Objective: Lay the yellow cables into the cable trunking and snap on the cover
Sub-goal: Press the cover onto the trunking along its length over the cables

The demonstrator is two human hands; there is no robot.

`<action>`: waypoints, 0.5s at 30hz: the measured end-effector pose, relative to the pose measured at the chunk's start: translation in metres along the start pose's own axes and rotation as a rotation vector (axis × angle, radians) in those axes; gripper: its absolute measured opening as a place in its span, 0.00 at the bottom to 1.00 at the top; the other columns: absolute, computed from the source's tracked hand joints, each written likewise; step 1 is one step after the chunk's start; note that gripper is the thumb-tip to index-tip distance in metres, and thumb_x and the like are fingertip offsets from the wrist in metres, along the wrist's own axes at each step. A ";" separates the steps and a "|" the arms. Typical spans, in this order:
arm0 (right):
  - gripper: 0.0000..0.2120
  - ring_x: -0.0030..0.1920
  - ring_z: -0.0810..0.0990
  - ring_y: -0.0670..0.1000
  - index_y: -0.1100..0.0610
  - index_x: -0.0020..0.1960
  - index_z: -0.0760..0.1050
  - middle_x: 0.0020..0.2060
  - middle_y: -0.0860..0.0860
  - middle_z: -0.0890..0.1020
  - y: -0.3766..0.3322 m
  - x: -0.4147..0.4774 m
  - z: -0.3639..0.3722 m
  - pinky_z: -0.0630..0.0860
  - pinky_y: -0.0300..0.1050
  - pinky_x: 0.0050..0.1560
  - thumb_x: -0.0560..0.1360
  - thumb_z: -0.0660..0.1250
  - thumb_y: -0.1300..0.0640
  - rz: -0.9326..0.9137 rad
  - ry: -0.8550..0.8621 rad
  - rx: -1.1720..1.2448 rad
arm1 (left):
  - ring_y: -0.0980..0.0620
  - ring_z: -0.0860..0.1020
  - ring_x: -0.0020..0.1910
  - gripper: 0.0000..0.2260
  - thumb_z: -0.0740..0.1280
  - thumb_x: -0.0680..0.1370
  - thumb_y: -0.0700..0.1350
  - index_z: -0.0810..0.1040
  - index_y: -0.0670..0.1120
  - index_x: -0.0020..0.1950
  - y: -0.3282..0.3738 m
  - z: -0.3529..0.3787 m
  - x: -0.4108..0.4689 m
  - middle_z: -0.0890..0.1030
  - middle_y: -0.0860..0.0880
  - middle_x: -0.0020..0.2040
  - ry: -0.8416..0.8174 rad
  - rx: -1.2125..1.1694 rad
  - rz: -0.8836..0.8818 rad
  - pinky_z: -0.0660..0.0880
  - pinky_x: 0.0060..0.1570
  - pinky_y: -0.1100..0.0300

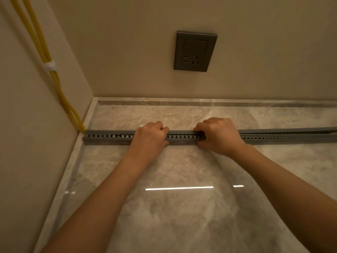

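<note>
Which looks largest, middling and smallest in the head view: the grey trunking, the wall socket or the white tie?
1. grey trunking, spanning most of the picture's width
2. wall socket
3. white tie, by far the smallest
</note>
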State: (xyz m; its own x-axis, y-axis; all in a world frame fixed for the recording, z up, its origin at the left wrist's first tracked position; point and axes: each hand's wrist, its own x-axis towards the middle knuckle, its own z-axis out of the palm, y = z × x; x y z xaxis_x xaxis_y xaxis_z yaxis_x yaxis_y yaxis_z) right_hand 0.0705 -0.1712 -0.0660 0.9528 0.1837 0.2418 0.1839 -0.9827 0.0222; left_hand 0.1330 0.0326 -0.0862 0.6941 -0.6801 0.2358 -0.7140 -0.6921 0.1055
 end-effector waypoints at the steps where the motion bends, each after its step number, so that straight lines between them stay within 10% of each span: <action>1: 0.09 0.35 0.79 0.57 0.56 0.46 0.81 0.35 0.53 0.83 0.002 0.002 0.000 0.68 0.42 0.32 0.67 0.72 0.56 -0.006 -0.033 -0.001 | 0.48 0.76 0.51 0.16 0.67 0.76 0.50 0.76 0.46 0.61 0.000 0.000 0.001 0.79 0.47 0.53 -0.006 0.005 0.003 0.73 0.49 0.54; 15: 0.11 0.39 0.79 0.54 0.51 0.48 0.78 0.40 0.50 0.82 0.017 0.010 0.006 0.68 0.43 0.37 0.71 0.65 0.46 -0.100 -0.118 0.016 | 0.47 0.79 0.45 0.14 0.72 0.70 0.49 0.80 0.43 0.51 0.055 -0.001 0.016 0.82 0.46 0.45 -0.037 0.177 0.010 0.74 0.36 0.56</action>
State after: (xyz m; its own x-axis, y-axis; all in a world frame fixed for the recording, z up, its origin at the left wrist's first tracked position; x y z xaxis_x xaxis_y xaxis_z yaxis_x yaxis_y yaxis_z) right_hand 0.0849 -0.1859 -0.0686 0.9511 0.2831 0.1233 0.2823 -0.9590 0.0244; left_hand 0.1048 -0.0158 -0.0755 0.6927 -0.6931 0.1995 -0.6956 -0.7151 -0.0691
